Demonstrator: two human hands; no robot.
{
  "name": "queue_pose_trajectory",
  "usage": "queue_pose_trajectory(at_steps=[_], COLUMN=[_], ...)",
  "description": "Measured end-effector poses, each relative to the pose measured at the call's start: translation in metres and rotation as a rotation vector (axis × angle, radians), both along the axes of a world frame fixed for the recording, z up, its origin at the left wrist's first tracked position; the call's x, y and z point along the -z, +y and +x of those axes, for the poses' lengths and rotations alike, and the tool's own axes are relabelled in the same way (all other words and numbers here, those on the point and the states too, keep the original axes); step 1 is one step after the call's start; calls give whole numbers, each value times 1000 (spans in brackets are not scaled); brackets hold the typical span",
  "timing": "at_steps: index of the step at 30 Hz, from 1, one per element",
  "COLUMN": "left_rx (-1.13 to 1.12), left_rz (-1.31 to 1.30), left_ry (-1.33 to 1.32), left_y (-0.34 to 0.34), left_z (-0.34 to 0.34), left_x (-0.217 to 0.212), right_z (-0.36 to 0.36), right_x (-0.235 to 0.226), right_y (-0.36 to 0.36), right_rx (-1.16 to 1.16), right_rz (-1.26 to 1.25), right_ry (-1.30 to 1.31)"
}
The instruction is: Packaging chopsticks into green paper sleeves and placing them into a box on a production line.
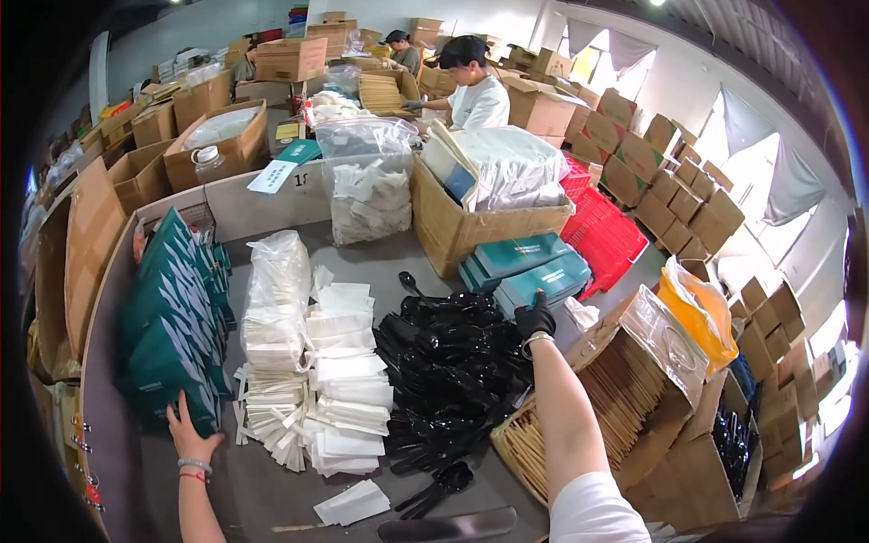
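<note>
My left hand (192, 439) has its fingers apart and rests against the near end of a row of dark green printed packets (172, 362) standing at the left. On the right, my right hand (534, 323), in a black glove, grips the near edge of a stack of green packets (546, 279). More green packets (511, 253) lie just behind that stack. Between my hands are a pile of black plastic spoons (453, 362), a row of white paper-wrapped slips (344, 371) and a clear bag (276, 271) over similar slips.
Beyond stand a cardboard box (462, 231) with plastic-wrapped goods, a zip bag (369, 195) and a red basket (606, 235). At the right is a carton of wooden sticks (625, 389). A co-worker (480, 95) works at the back among stacked cartons. One loose slip (353, 503) lies near the front edge.
</note>
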State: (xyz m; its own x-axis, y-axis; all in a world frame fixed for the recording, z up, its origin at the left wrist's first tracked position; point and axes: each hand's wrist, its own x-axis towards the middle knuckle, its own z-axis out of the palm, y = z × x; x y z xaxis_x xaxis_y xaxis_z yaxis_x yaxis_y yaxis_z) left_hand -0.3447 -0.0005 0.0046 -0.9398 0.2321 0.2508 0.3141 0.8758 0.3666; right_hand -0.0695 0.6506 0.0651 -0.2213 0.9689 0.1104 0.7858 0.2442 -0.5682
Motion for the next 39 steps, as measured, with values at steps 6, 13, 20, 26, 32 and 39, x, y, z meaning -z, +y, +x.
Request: queue_pose_trajectory(at_steps=[6, 13, 20, 26, 32, 39], left_rx=[136, 187, 354, 519, 508, 282], left_rz=[-126, -252, 16, 556, 1375, 1529], left_ry=[-196, -389, -284, -618, -1505, -1359], left_y=[-51, -67, -35, 58, 172, 142], left_z=[45, 82, 115, 186, 259, 312], left_x=[-28, -49, -85, -104, -83, -85], right_z=[-3, -3, 29, 92, 191, 220], right_x=[50, 57, -7, -71, -76, -25], right_y=[27, 60, 52, -100, -292, -333], right_rx=[69, 343, 333, -463, -590, -990], right_rz=[50, -460, -841, -912, -1091, -981], right_ry=[235, 1010, 1367, 1723, 912, 682])
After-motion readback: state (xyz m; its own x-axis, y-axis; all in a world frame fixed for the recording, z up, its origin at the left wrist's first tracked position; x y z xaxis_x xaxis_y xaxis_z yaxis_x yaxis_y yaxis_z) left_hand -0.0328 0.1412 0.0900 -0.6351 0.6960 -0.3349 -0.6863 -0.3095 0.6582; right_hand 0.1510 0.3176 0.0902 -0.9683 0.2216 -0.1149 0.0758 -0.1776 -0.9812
